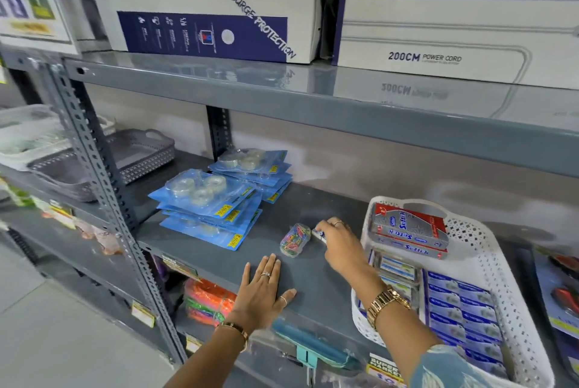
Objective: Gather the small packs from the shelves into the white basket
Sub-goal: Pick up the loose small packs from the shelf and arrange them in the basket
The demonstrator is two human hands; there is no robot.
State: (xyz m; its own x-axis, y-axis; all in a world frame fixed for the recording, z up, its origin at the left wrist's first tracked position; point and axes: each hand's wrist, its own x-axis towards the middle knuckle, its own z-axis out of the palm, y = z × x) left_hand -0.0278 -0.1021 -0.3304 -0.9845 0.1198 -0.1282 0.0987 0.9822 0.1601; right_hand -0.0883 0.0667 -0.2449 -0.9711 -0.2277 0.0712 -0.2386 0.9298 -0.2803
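Your right hand (336, 239) pinches a small white-and-blue pack (319, 234) on the shelf just left of the white basket (507, 287), its long axis running near-right, while your left hand (263, 290) lies flat, empty.

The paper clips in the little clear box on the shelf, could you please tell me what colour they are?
Mixed colours: pink, green, yellow, orange and blue, seen through the clear box of paper clips in the head view.

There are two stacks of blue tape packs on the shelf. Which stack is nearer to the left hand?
The front stack of blue tape packs, the one toward the shelf's edge. The other stack lies behind it, toward the wall, farther from the left hand, which rests flat on the shelf.
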